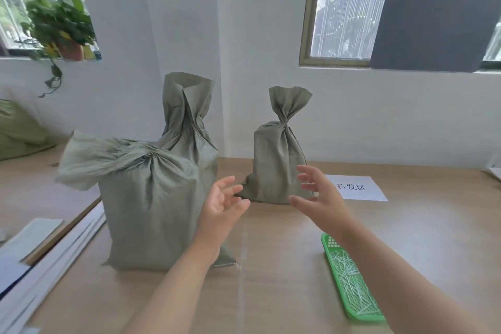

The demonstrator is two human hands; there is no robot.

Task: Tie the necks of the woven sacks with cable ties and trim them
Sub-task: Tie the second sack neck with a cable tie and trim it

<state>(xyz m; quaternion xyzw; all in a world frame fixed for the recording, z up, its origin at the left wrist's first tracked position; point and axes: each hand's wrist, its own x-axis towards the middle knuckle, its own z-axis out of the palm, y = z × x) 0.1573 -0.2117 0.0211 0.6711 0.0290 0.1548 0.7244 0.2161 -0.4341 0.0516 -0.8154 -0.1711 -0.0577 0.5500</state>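
Note:
Three grey-green woven sacks stand on the wooden table. The small sack at centre back has a tightly cinched neck. A large sack stands at front left, its gathered top flopped to the left. Behind it rises a tall sack with a loosely gathered, open top. My left hand and my right hand hover open, fingers spread, on either side of the small sack's base, holding nothing. A green mesh tray at the right holds several white cable-tie pieces.
A white paper label with printed characters lies right of the small sack. White sheets and boards lie at the table's left edge. A potted plant sits on the left windowsill, a dark panel leans at the right window.

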